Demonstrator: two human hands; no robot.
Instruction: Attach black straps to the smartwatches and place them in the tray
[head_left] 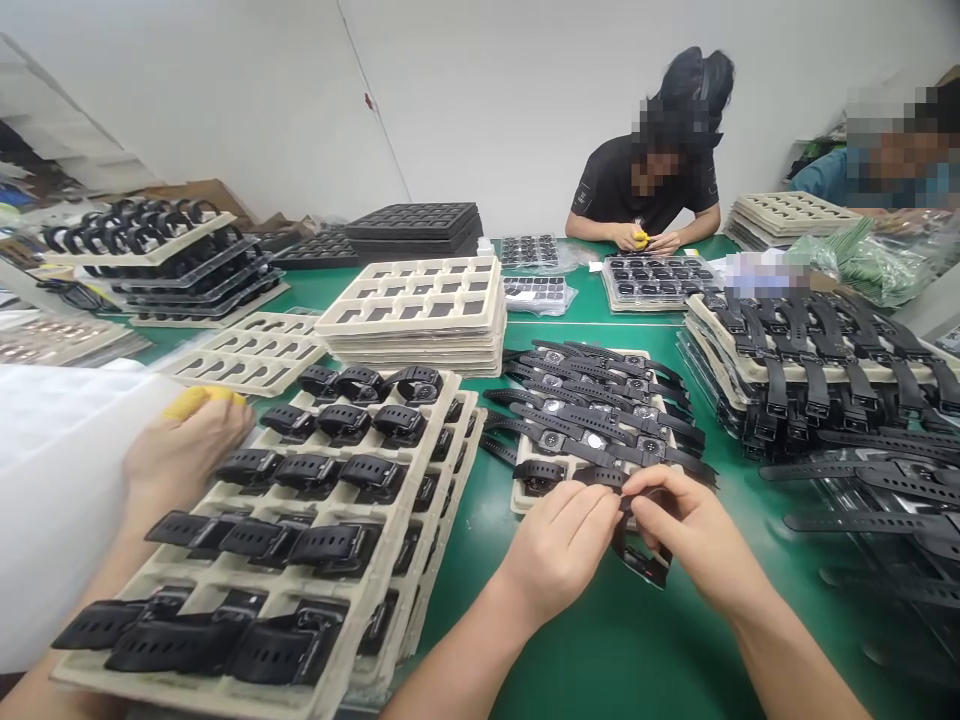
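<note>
My left hand (562, 545) and my right hand (690, 535) meet above the table, fingers pinched on the black strap of a smartwatch (645, 562). Its case hangs below my fingers, tilted, and the strap curves up between the hands. Fingers partly hide where the strap ends come together. Just beyond lies a cream tray (517, 497) with rows of smartwatches (592, 440), most with straps stretched flat and their backs up. At its near left corner, one watch (540, 475) has its strap curled into a loop.
Stacked cream trays (409, 560) of looped watches stand close on my left. Another person's hand (187, 430) with yellow finger covers is beside them. Trays of strapped watches (825, 350) pile up at right. Across the green table (480, 600) a co-worker (645, 190) handles small parts.
</note>
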